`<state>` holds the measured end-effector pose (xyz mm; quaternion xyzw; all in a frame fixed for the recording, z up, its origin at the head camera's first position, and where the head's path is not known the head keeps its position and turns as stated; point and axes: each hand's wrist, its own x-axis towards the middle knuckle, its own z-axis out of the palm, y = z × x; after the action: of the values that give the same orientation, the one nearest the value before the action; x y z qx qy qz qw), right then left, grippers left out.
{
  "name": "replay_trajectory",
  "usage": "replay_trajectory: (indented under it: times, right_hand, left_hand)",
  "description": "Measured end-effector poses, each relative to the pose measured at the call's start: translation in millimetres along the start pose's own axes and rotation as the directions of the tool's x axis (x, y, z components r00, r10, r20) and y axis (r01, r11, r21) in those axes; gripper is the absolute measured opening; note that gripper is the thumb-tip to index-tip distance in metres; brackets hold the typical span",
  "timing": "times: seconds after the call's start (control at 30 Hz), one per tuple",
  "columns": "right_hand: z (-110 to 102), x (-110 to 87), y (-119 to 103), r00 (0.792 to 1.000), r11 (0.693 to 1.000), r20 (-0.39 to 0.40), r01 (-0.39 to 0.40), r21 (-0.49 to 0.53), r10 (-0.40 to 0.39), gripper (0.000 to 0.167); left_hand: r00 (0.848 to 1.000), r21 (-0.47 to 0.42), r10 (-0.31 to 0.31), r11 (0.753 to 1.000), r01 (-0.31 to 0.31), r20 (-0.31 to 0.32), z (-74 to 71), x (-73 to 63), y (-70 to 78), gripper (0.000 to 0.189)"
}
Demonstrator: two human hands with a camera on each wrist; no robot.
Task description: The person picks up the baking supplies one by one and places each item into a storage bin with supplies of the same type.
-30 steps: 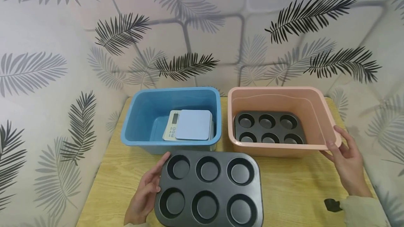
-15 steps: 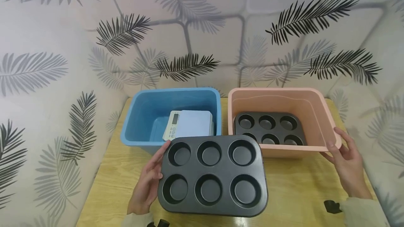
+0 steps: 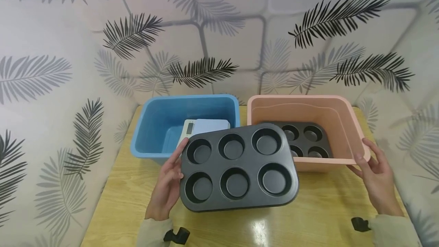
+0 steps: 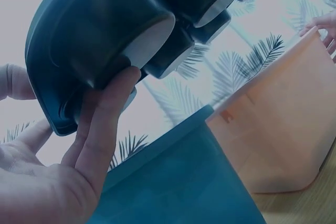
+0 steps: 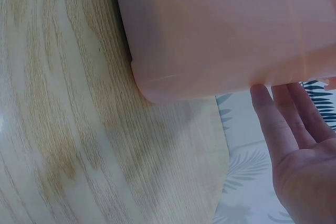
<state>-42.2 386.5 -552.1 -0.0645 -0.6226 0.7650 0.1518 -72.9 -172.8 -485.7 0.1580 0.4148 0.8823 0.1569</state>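
Note:
My left hand [image 3: 166, 188] grips a dark six-cup muffin pan [image 3: 215, 166] by its left edge. The pan is raised above the table, tilted, its cups facing up toward the head camera. In the left wrist view, fingers [image 4: 107, 121] press on the pan's underside beside a cup. The right hand [image 3: 378, 178] holds the right front corner of a pink plastic bin [image 3: 358, 140], thumb over the rim. Inside that bin lies a second muffin pan [image 3: 313, 133], partly hidden by the raised one. In the right wrist view, fingertips touch the bin's [image 5: 210, 35] side.
A blue bin [image 3: 151, 125] stands left of the pink one, with a white kitchen scale [image 3: 209, 125] inside, partly covered by the raised pan. Both bins sit at the back of the wooden table [image 3: 326, 205], against a leaf-patterned backdrop [image 3: 240, 29].
My left hand has lifted the muffin pan up and away from me, slightly rightward, and it now overlaps the fronts of both bins. The right hand stays on the pink bin's corner.

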Motion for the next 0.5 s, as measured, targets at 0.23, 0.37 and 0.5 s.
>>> replay_trajectory:
  times: [0.23, 0.37, 0.5]
  right_hand:
    - [-1.5, -0.5, 1.7, 1.000, 1.000, -0.006, -0.013, -0.023, 0.013, 0.059]
    - [-1.4, -0.4, 1.5, 1.000, 0.999, -0.015, -0.024, -0.029, 0.023, 0.059]
    - [-1.1, -0.1, 0.8, 1.000, 1.000, -0.014, -0.019, -0.014, 0.019, 0.059]
  left_hand:
    - [1.000, 0.025, 0.006, 1.000, -0.005, -0.008, 11.0, 15.2, 0.9, 0.088]
    - [0.998, 0.081, -0.002, 0.997, 0.007, -0.055, 18.4, 26.9, 3.3, 0.086]
    - [0.994, 0.142, -0.006, 0.990, 0.021, -0.109, 26.0, 41.3, 5.3, 0.086]
